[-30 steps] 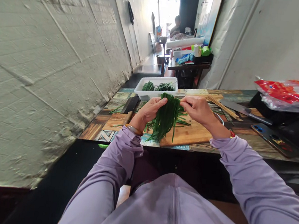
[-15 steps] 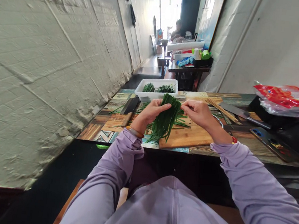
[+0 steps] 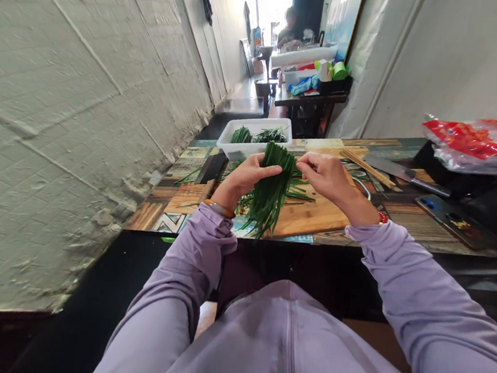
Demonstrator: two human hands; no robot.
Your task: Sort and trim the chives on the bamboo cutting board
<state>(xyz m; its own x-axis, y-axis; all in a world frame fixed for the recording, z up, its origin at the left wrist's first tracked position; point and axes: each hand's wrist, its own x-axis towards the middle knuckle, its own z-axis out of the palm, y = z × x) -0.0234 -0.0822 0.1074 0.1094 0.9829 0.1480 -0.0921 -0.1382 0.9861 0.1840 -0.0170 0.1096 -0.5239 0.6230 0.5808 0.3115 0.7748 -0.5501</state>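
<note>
My left hand [image 3: 245, 177] is closed round a thick bunch of green chives [image 3: 270, 192], held above a wooden cutting board [image 3: 312, 215]. My right hand [image 3: 325, 176] pinches the top of the same bunch with its fingertips. The leaf ends hang down toward me over the board's near edge. Loose chive strands lie on the board under the hands.
A white tub [image 3: 254, 133] with more chives stands just behind the board. A cleaver [image 3: 404, 175], chopsticks [image 3: 365, 167] and a phone [image 3: 453, 220] lie to the right, beside a red and clear plastic bag [image 3: 481, 147]. A wall runs along the left. A person sits far back.
The bunch of chives stays in both hands and has been drawn together a little tighter. The view has shifted slightly; the hands have barely moved.
</note>
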